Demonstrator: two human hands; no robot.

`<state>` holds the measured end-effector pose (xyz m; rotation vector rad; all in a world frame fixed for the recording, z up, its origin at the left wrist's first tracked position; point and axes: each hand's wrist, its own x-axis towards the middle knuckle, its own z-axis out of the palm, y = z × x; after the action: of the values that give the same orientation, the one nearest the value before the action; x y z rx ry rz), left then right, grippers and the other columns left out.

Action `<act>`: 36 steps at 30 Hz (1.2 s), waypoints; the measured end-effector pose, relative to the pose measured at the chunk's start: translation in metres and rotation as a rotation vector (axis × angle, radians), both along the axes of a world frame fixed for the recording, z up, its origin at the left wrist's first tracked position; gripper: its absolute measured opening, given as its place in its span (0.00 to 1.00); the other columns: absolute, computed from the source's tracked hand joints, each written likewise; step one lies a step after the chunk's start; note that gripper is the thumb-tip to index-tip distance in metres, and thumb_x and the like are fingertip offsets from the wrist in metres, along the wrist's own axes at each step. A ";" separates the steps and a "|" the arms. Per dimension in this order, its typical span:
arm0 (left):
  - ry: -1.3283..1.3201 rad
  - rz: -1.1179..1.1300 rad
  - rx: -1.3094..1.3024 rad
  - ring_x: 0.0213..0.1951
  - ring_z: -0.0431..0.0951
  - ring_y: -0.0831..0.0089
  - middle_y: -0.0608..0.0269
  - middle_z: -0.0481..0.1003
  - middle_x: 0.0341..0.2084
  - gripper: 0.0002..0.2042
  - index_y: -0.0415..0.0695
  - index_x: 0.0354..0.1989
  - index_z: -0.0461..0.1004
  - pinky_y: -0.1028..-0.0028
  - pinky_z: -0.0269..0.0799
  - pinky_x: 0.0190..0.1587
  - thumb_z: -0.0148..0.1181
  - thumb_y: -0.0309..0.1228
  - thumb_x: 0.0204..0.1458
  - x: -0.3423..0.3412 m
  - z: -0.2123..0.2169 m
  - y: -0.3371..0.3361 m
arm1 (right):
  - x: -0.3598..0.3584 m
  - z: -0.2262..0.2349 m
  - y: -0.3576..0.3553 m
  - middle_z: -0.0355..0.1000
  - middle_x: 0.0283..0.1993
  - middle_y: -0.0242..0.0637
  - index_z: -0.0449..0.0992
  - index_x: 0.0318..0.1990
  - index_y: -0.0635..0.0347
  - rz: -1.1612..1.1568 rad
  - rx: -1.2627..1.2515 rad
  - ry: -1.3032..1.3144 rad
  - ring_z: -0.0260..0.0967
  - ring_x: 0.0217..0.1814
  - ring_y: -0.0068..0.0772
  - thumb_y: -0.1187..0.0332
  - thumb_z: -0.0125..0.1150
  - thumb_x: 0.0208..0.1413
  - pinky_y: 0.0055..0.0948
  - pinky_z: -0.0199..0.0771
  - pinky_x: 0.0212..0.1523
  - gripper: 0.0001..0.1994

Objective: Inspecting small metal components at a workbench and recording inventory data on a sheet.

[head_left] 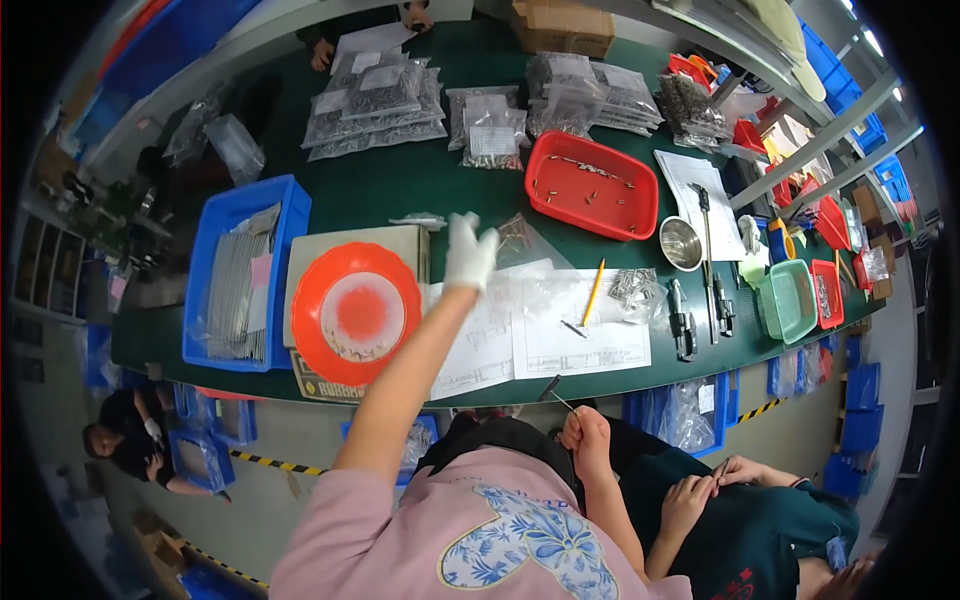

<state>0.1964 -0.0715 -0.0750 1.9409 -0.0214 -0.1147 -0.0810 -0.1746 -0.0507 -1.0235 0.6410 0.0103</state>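
Observation:
My left hand (470,258), in a white glove, is stretched out over the table with its fingers apart; nothing shows in it. Just right of it lies a clear plastic bag (516,236) with small metal parts. My right hand (587,436), bare, is closed in front of my body on a thin stick-like tool (552,391) with a dark end, whose exact kind I cannot make out. Printed drawing sheets (585,345) lie between the hands, bearing a yellow pencil (594,292), a small dark pin (574,328) and a bag of metal parts (636,294).
An orange-red bowl (308,312) sits on a cardboard box (424,250), beside a blue bin (298,215). A red tray (592,225), bagged parts (380,95), a metal cup (681,244) and hand tools (683,318) occupy the green table. A co-worker (740,520) sits close on my right.

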 end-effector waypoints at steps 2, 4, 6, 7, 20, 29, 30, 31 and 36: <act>0.107 -0.342 -0.176 0.49 0.62 0.61 0.49 0.64 0.44 0.21 0.38 0.46 0.61 0.69 0.55 0.50 0.47 0.38 0.46 -0.054 -0.001 0.009 | -0.003 -0.002 0.001 0.50 0.13 0.23 0.56 0.16 0.54 0.013 -0.117 -0.026 0.43 0.13 0.14 0.64 0.41 0.53 0.17 0.45 0.15 0.15; 0.703 -0.624 -0.173 0.37 0.69 0.74 0.62 0.67 0.40 0.24 0.42 0.51 0.57 0.74 0.64 0.41 0.39 0.45 0.51 -0.101 0.012 0.021 | 0.001 0.002 0.001 0.52 0.14 0.21 0.58 0.16 0.56 0.044 -0.380 -0.110 0.44 0.17 0.13 0.67 0.42 0.53 0.17 0.44 0.17 0.14; 0.869 -0.843 -0.309 0.31 0.71 0.76 0.61 0.69 0.36 0.25 0.43 0.51 0.57 0.79 0.66 0.29 0.35 0.48 0.51 -0.131 0.037 0.032 | 0.009 0.006 -0.002 0.54 0.14 0.27 0.59 0.15 0.61 0.154 -0.568 -0.140 0.50 0.19 0.18 0.67 0.42 0.53 0.22 0.52 0.19 0.15; 0.973 -0.819 -0.382 0.29 0.71 0.75 0.60 0.69 0.33 0.29 0.42 0.51 0.58 0.80 0.66 0.27 0.34 0.53 0.49 -0.139 0.028 0.040 | 0.012 0.003 -0.003 0.56 0.14 0.34 0.61 0.17 0.63 0.225 -0.602 -0.172 0.54 0.18 0.25 0.67 0.43 0.52 0.26 0.55 0.21 0.14; 0.505 -0.560 -0.343 0.20 0.70 0.78 0.61 0.70 0.22 0.09 0.37 0.36 0.62 0.83 0.64 0.22 0.50 0.24 0.46 -0.160 0.053 0.059 | 0.036 -0.015 0.015 0.54 0.10 0.35 0.61 0.17 0.61 0.348 -0.648 -0.408 0.53 0.12 0.30 0.65 0.47 0.49 0.29 0.54 0.15 0.14; 0.450 -0.502 -0.557 0.26 0.71 0.70 0.57 0.70 0.31 0.24 0.38 0.43 0.63 0.76 0.67 0.28 0.44 0.47 0.47 -0.151 0.041 0.068 | 0.037 0.015 0.011 0.58 0.14 0.35 0.60 0.18 0.61 0.406 -0.757 -0.458 0.58 0.15 0.38 0.64 0.46 0.50 0.33 0.57 0.18 0.13; 0.645 -0.637 -0.538 0.26 0.71 0.71 0.56 0.70 0.30 0.22 0.37 0.44 0.61 0.77 0.67 0.28 0.44 0.43 0.48 -0.146 0.040 0.074 | 0.038 0.023 0.006 0.61 0.16 0.40 0.62 0.19 0.61 0.476 -1.060 -0.512 0.59 0.16 0.43 0.65 0.46 0.49 0.35 0.57 0.19 0.12; 0.841 -0.769 -0.515 0.26 0.71 0.72 0.56 0.69 0.29 0.20 0.36 0.45 0.60 0.77 0.67 0.27 0.44 0.40 0.49 -0.143 0.039 0.078 | 0.038 0.025 0.003 0.61 0.16 0.40 0.62 0.19 0.61 0.478 -1.052 -0.516 0.59 0.16 0.43 0.65 0.46 0.49 0.35 0.57 0.19 0.12; -0.002 -0.852 -0.200 0.24 0.70 0.77 0.60 0.69 0.28 0.09 0.38 0.38 0.64 0.83 0.65 0.24 0.45 0.27 0.49 -0.154 0.019 0.071 | 0.036 0.009 -0.001 0.56 0.14 0.41 0.60 0.18 0.62 0.428 -0.517 -0.319 0.55 0.14 0.38 0.67 0.46 0.50 0.33 0.55 0.17 0.13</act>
<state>0.0419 -0.0004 -0.0559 1.6167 -0.8301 -0.6455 -0.0451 -0.1758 -0.0421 -1.6096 0.1180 0.0572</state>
